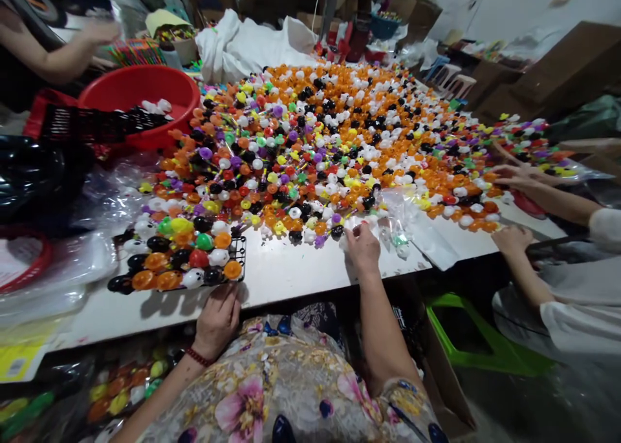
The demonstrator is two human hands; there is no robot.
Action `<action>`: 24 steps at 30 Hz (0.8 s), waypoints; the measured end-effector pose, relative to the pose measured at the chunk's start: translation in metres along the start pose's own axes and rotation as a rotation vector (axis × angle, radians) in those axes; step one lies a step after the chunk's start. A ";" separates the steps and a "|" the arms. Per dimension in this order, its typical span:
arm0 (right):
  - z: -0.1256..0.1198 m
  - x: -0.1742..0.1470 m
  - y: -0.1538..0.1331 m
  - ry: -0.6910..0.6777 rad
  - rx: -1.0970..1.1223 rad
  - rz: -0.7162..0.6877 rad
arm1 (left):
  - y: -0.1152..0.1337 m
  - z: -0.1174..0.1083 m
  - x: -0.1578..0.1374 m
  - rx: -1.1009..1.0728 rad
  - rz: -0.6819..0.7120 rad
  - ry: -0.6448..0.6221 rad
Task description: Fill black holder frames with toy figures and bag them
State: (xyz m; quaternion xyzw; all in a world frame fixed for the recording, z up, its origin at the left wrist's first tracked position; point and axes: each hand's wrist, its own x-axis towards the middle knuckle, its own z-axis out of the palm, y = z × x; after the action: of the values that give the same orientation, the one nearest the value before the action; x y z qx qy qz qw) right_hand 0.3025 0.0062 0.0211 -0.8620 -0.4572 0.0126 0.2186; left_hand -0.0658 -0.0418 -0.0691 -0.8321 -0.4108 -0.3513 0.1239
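Two hands work at a white table heaped with small colourful toys, centre of frame.
Lower left, the left hand curls at the front edge of a toy-filled black rack; its grip is hidden. Just right of centre, the right hand bends its fingers at the heap's near edge; I cannot tell how closed they are or whether they hold anything.

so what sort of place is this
Probably a workshop or small factory room: a big heap of small colourful pieces spreads over a white table, a co-worker's hand is at its right side, and a large cardboard box stands behind.
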 end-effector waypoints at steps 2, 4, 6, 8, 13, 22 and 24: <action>0.003 -0.001 0.001 0.039 0.048 -0.003 | 0.000 0.000 0.000 -0.004 -0.001 -0.002; 0.002 0.004 0.000 0.045 0.041 -0.031 | -0.001 0.000 -0.001 -0.018 -0.003 -0.008; -0.002 0.013 -0.001 -0.007 -0.040 -0.047 | -0.002 0.001 -0.003 -0.027 -0.002 -0.011; -0.008 0.021 -0.002 -0.073 -0.132 -0.034 | -0.002 0.002 -0.004 -0.025 -0.008 -0.007; -0.018 0.014 0.003 -0.022 0.025 0.090 | -0.001 0.002 -0.002 0.004 0.002 0.019; 0.002 -0.047 -0.036 -0.361 1.072 0.139 | 0.001 -0.003 0.005 0.018 0.023 0.007; 0.010 -0.056 -0.052 -0.517 1.140 0.103 | 0.002 -0.003 0.006 0.019 0.014 0.004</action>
State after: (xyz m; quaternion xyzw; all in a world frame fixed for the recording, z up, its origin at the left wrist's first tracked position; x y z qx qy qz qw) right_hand 0.2273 -0.0096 0.0224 -0.5999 -0.3746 0.4731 0.5253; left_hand -0.0635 -0.0410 -0.0631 -0.8332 -0.4080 -0.3480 0.1351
